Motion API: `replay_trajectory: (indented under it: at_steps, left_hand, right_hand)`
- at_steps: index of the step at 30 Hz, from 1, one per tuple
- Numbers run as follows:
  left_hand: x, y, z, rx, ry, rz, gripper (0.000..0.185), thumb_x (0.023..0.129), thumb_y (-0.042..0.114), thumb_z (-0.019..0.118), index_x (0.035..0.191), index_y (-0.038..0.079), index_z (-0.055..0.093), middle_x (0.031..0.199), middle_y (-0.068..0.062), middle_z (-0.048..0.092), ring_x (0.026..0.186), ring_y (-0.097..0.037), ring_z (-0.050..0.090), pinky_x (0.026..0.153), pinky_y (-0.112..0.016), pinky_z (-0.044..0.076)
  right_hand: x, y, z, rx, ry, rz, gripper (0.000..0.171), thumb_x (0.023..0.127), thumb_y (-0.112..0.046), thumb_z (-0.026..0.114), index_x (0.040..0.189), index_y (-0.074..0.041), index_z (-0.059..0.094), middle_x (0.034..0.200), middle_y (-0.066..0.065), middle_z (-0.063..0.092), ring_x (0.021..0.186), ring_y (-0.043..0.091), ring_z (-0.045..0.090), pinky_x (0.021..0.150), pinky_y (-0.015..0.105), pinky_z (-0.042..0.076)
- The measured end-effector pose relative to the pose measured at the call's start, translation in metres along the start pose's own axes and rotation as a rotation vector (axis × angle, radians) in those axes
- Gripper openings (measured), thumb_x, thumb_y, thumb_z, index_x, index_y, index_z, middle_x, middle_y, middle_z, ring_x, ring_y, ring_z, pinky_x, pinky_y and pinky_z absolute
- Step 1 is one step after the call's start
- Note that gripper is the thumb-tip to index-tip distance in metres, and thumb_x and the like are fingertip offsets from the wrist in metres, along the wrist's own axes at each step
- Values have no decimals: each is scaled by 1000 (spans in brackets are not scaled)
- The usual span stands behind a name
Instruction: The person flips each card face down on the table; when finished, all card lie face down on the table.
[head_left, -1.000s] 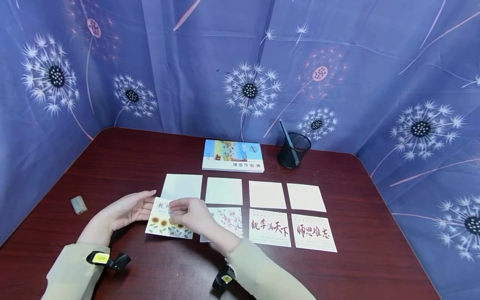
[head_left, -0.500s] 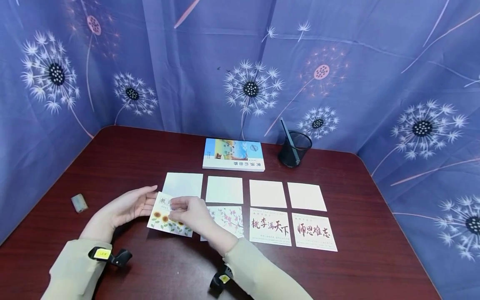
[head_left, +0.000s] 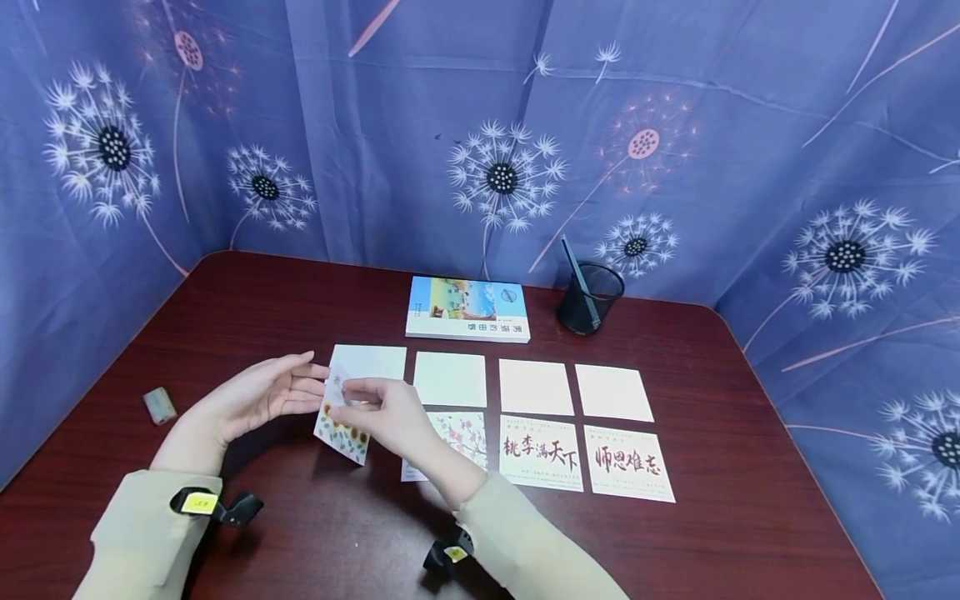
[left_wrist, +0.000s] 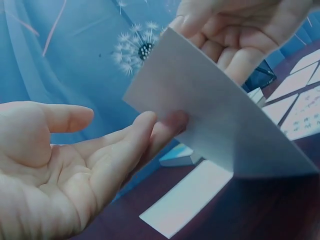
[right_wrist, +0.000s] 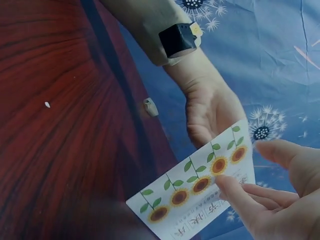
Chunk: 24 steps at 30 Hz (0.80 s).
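Sunflower card (head_left: 342,421), lifted off the table (head_left: 247,325) and tilted on edge at about 8 o'clock from the book (head_left: 467,309). The right hand (head_left: 386,412) pinches its upper edge between thumb and fingers; the left hand (head_left: 258,396), fingers straight and relaxed, touches its blank back with the fingertips (left_wrist: 167,122). At 1 o'clock of the card lies a blank sheet (head_left: 367,363), first of a row of four; printed cards continue at 3 o'clock. Step in hand, as judged: turning the card over. The next move calls for a steady pinch while the card swings round.
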<state>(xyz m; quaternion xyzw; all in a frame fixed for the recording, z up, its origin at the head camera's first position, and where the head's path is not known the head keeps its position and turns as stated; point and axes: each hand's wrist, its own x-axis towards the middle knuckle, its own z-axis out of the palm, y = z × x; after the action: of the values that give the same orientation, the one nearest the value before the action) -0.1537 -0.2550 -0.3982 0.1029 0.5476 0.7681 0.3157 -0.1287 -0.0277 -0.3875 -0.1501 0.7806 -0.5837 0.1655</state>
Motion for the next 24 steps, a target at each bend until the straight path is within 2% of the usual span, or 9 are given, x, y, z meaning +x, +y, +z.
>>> replay_trajectory:
  at_steps: [6,9,15,20,24]
  left_hand:
    - [0,10,9,34,-1,2,40,109,23,30,110,14,69,112,-8,71,103,-19,70,89,-26,57]
    - [1,12,13,50,0,6,40,109,23,31,111,13,70,114,-8,70,104,-19,70,90,-28,56]
    - [2,16,18,79,-7,8,40,109,24,32,112,12,70,116,-7,70,105,-17,70,91,-28,56]
    - [4,17,20,48,-20,-1,42,109,22,30,112,10,70,116,-10,71,106,-19,70,91,-28,56]
    - [5,16,19,39,-38,-7,41,109,22,30,118,6,66,118,-13,70,109,-21,68,94,-30,54]
  right_hand:
    - [3,1,-3,-11,35,-16,45,85,-29,76,121,-3,68,116,7,72,100,10,71,78,17,56]
    - [3,0,-5,-20,56,-31,44,86,-31,75,119,-3,69,113,7,73,98,9,71,77,16,56]
    - [4,0,-7,-6,93,-38,43,85,-28,75,118,0,69,108,9,75,95,10,72,74,15,55]
    - [3,0,-8,51,109,-8,42,84,-22,77,118,1,69,107,10,75,96,12,72,74,16,56]
    - [2,0,-10,90,121,8,42,83,-16,75,120,3,67,107,13,74,98,17,72,76,19,57]
